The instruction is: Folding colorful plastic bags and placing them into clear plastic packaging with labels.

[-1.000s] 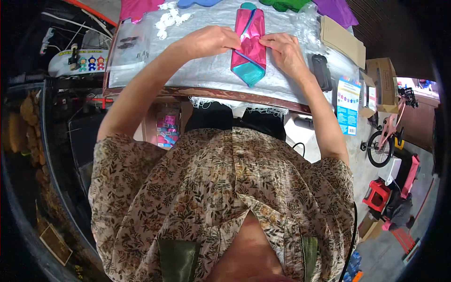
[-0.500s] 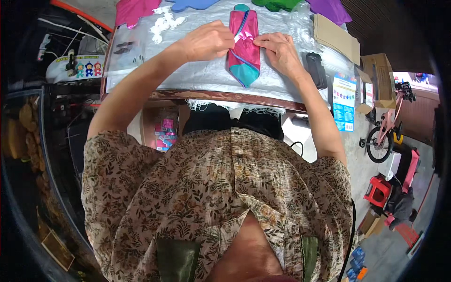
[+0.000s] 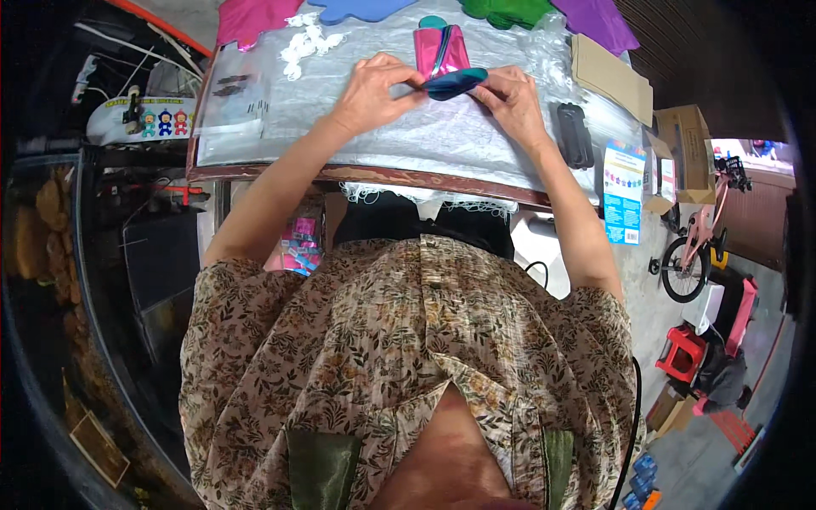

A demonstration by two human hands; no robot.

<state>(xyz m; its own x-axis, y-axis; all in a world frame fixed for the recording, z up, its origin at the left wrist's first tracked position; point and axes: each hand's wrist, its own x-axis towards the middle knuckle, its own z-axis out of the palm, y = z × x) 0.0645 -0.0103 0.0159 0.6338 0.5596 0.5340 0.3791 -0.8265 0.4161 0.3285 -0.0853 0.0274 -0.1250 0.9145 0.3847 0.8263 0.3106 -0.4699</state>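
On the table, a folded piece of shiny foil, pink with teal ends and a blue edge line, lies in front of me. Its near end is raised and curled over, showing a dark blue-teal face. My left hand pinches the left corner of that end between thumb and fingers. At the right corner, my right hand has its thumb and fingers closed on the same foil. The far part, with a rounded teal tip, stays flat on the table.
White string bundles and a clear plastic bag lie to the left. Pink, blue, green and purple foil shapes line the far edge. Brown cardboard sheets, a black case and a blue printed card are at the right.
The near end of the foil, flat before, is now lifted and folded away from me. My hands have shifted from its middle to the corners of that end.
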